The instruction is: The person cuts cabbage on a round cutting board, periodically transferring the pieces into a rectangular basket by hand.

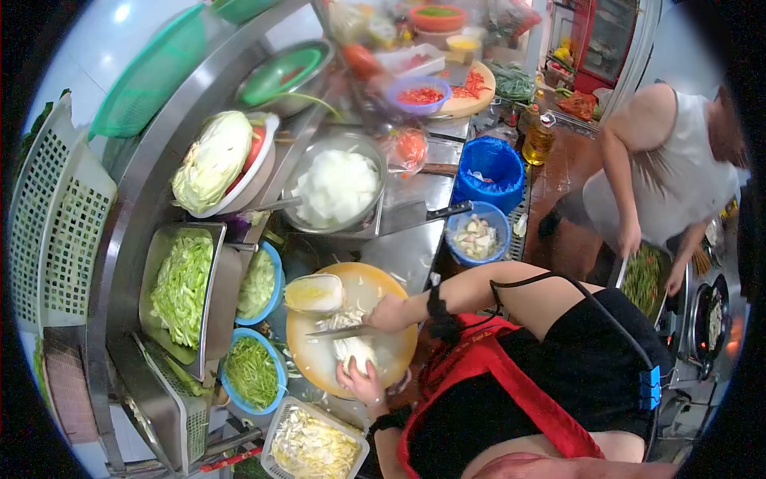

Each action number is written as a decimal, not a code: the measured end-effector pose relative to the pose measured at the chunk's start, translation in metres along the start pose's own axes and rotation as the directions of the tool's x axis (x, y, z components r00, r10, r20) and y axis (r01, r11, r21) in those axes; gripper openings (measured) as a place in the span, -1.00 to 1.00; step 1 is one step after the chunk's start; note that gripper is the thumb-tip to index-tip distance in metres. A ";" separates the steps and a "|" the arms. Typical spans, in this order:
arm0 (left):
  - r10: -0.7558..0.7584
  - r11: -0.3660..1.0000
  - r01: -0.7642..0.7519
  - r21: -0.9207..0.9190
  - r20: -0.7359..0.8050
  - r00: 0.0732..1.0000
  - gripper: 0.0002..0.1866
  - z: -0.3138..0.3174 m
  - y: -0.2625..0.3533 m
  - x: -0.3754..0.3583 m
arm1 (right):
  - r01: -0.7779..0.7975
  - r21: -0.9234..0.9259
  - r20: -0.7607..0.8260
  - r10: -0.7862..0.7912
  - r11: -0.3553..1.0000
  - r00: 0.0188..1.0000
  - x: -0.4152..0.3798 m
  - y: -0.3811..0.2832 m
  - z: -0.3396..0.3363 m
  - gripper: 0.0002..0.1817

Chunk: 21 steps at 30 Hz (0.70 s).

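My right hand (387,312) is closed around the handle end of a kitchen knife (337,331). Its blade lies across a piece of napa cabbage (355,350) on a round yellowish cutting board (395,351). From the other side, my left hand (361,381) grips that cabbage piece with bent fingers, a short way from the blade. Sliced white shreds (339,319) are spread around the blade. At the board's far edge rests another cabbage half (315,293), cut side showing. Close to my left wrist stands a white basket (275,459) of shredded cabbage (315,447).
Blue bowls of greens (252,371) and a steel tray (214,263) of chopped green vegetable flank the board. A cleaver (419,214) lies by a steel bowl (381,160) of white pieces. A blue-lined bin (488,172) stands beyond. A co-worker (666,160) holds a tray at right.
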State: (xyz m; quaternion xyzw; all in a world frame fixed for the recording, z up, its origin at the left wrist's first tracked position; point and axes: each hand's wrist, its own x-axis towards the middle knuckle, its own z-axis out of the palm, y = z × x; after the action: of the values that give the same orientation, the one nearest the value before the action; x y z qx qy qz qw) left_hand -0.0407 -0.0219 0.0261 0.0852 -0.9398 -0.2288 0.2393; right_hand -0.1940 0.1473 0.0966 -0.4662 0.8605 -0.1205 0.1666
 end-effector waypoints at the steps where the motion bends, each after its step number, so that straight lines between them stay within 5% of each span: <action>1: -0.020 1.000 0.020 0.017 0.007 1.000 -0.63 0.000 0.000 -0.004 | -0.002 0.002 0.003 0.002 1.000 1.000 -0.002 -0.002 -0.001 -0.76; 6: -0.066 0.998 0.065 0.027 0.025 0.998 -0.61 0.006 -0.005 -0.009 | 0.059 -0.012 0.053 -0.058 0.998 0.997 0.003 0.003 0.033 -0.75; 12: -0.039 0.999 0.039 -0.004 -0.090 0.995 -0.64 0.018 -0.012 -0.014 | -0.054 0.037 0.092 0.050 0.998 0.994 0.014 -0.011 0.045 -0.75; 21: 0.031 0.982 -0.006 0.189 -0.133 0.991 -0.68 0.015 -0.008 -0.013 | -0.014 0.055 0.047 0.012 0.998 0.999 0.006 -0.013 0.033 -0.75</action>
State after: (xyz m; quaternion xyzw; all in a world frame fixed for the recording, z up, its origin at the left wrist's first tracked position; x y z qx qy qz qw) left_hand -0.0361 -0.0201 0.0052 0.1140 -0.9394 -0.1304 0.2957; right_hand -0.1735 0.1333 0.0699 -0.4585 0.8557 -0.1323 0.2001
